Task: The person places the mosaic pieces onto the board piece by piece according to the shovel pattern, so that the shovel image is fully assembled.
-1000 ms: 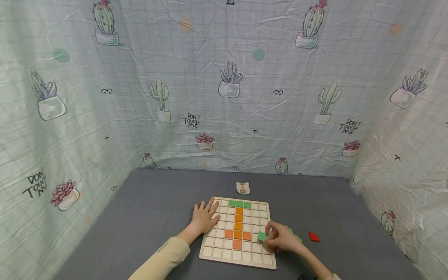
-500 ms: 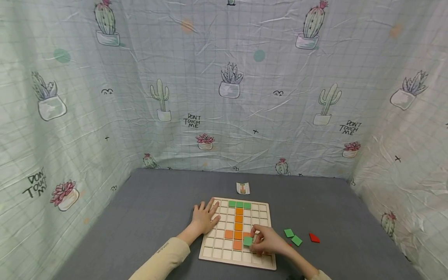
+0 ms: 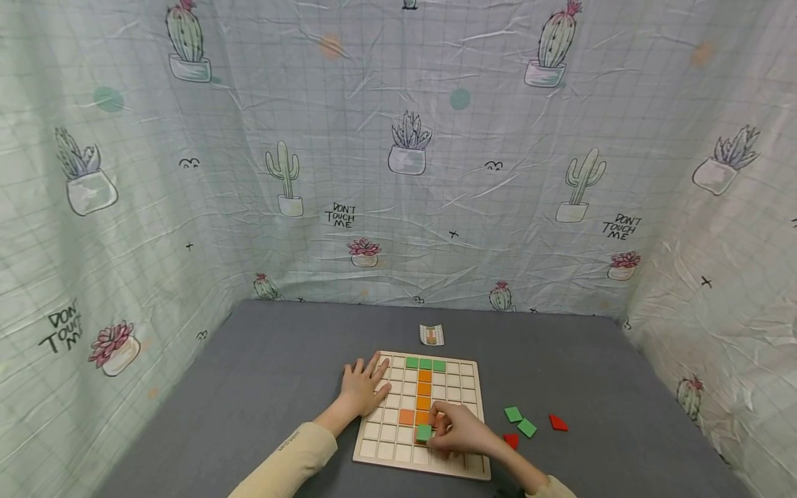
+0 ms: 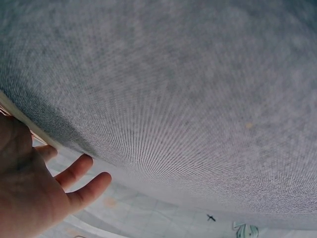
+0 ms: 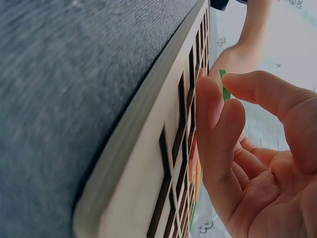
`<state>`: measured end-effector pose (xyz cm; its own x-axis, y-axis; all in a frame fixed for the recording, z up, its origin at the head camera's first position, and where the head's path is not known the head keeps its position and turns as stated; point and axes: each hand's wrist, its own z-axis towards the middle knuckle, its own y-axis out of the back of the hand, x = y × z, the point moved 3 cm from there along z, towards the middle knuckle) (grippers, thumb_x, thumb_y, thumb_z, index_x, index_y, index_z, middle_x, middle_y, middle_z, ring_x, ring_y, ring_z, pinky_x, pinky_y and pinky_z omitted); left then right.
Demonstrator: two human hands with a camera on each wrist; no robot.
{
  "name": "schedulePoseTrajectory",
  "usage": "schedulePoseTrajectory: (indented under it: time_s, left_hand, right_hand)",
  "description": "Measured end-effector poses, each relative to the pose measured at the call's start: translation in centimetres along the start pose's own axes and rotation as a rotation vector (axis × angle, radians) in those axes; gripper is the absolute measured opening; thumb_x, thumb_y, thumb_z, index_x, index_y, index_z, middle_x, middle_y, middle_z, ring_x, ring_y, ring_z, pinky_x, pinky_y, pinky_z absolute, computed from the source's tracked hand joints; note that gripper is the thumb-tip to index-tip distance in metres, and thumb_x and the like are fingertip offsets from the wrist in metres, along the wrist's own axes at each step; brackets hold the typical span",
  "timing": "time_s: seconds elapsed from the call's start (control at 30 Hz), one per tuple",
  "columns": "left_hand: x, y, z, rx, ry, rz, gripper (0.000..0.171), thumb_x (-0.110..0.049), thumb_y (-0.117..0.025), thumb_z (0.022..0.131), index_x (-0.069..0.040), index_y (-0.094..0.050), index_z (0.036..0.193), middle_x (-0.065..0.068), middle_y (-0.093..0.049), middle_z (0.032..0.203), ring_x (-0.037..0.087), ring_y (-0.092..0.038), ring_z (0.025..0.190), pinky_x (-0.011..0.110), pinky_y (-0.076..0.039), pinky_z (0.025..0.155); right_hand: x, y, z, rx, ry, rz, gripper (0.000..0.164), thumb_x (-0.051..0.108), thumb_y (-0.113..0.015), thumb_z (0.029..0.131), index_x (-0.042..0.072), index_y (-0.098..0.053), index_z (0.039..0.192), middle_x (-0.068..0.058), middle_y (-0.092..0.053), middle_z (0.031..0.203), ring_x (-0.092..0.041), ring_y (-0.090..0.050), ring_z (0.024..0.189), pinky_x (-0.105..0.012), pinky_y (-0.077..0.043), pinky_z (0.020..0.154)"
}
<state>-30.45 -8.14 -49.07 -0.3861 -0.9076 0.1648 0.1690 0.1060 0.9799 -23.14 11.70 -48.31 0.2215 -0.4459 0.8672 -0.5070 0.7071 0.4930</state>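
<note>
A wooden grid board (image 3: 398, 453) lies on the grey table. Down its middle runs a column of orange tiles (image 3: 424, 389), with a row of green tiles (image 3: 425, 364) across the top and a lighter orange tile (image 3: 407, 417) beside the column's lower end. My right hand (image 3: 461, 430) pinches a green square tile (image 3: 423, 434) over the lower middle of the board, partly hiding the tiles there. The right wrist view shows that green tile (image 5: 224, 85) edge-on between thumb and fingers. With fingers spread, my left hand (image 3: 361, 389) rests on the board's left edge.
Right of the board lie two loose green tiles (image 3: 519, 421) and two red pieces, one a rounded red piece (image 3: 558, 422), the other a red piece (image 3: 511, 440) by my right wrist. Behind the board lies a small pattern card (image 3: 432, 335). A cactus-print curtain (image 3: 411, 228) encloses the table.
My right hand has carried the green tile leftward across the board, from its right side to the lower middle. The loose pieces it covered now show. My left hand has stayed put.
</note>
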Motion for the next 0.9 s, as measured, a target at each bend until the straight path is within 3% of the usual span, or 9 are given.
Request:
schedulePoseTrajectory:
  time_s: [0.27, 0.5, 0.9]
  left_hand:
    - [-0.1, 0.1, -0.1, -0.005, 0.001, -0.006, 0.054, -0.048, -0.036, 0.092, -0.021, -0.035, 0.139, 0.005, -0.034, 0.144, 0.031, -0.041, 0.114, 0.049, -0.035, 0.08]
    - [0.0, 0.1, 0.0, -0.006, 0.003, -0.009, 0.054, -0.048, -0.036, 0.092, -0.021, -0.034, 0.139, 0.005, -0.033, 0.144, 0.031, -0.041, 0.113, 0.049, -0.035, 0.079]
    - [0.0, 0.0, 0.0, -0.003, 0.003, -0.035, 0.053, -0.047, -0.036, 0.092, -0.021, -0.035, 0.139, 0.005, -0.033, 0.144, 0.031, -0.041, 0.114, 0.05, -0.034, 0.08]
  right_hand:
    - [0.4, -0.7, 0.5, -0.02, -0.011, -0.036, 0.022, 0.008, -0.07, 0.071, 0.004, -0.053, 0.085, -0.011, -0.061, 0.056, -0.009, -0.053, 0.042, -0.021, -0.041, 0.038]
    - [0.7, -0.9, 1.2, -0.055, -0.014, -0.111, 0.022, 0.007, -0.07, 0.071, 0.004, -0.053, 0.084, 0.003, -0.054, 0.051, -0.005, -0.049, 0.04, -0.018, -0.038, 0.039]
    - [0.8, -1.6, 2.1, -0.095, -0.04, -0.108, 0.022, 0.007, -0.072, 0.068, 0.003, -0.056, 0.082, 0.006, -0.052, 0.049, -0.004, -0.046, 0.039, -0.016, -0.036, 0.037]
